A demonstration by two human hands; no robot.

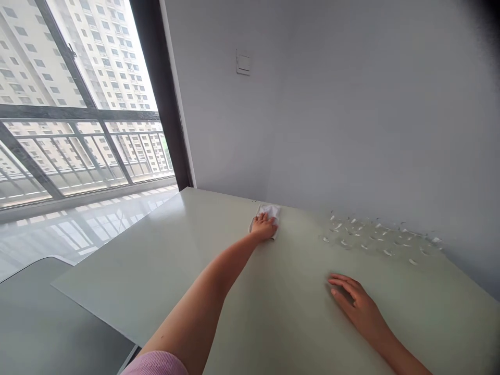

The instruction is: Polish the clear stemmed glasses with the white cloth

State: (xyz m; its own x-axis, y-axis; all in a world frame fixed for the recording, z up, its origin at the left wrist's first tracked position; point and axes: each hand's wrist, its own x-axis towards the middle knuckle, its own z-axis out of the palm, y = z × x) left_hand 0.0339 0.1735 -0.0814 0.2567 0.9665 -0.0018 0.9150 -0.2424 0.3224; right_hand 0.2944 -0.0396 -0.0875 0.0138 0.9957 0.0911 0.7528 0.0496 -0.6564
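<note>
A white cloth (272, 210) lies on the pale, glossy tabletop (179, 260) near the edge along the wall. My left hand (264, 226) rests flat on this cloth, palm down and fingers spread, with the arm stretched far forward. Nearer to me, on the right, my right hand (357, 302) is over the table, empty, its fingers extended and the thumb apart. Whether its fingertips touch the surface is hard to tell. Part of the cloth is hidden under my left hand.
Several small clear, shiny objects (375, 237) stand at the back right of the table, close to the grey wall (351, 114). A grey chair or seat surface (42, 317) is at the lower left. Windows with a railing (78, 151) are beyond the table's left side.
</note>
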